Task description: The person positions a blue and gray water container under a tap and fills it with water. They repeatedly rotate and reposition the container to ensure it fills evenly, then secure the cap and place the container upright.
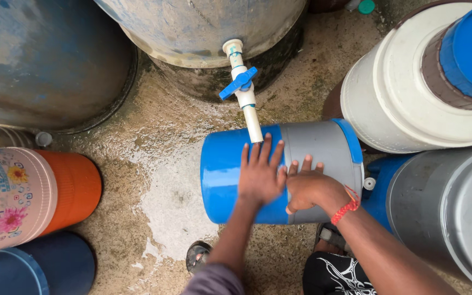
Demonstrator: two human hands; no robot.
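Large tanks: one grey-blue tank [45, 60] at upper left; a second tank [198, 27] at top centre, standing on a dark base.

Coolers, upright: white one with blue lid [427, 82] at right; grey one [449, 213] below it; pink flowered one on an orange base [23, 194] at left; dark blue one [39, 270] at lower left.

Jug [225, 175]: blue and grey, lying on its side on the wet concrete floor [165, 207], directly under the spout of the tap.

Tap [242, 87]: white pipe from the centre tank, blue handle turned crosswise. No water is visible running from it; filling appears not begun.

Left hand [260, 175]: flat on the jug, fingers spread, gripping nothing.

Right hand [312, 188]: fingers curled against the jug's grey part, red wristband [348, 205] on the wrist.

Sandal [198, 255]: at bottom edge.
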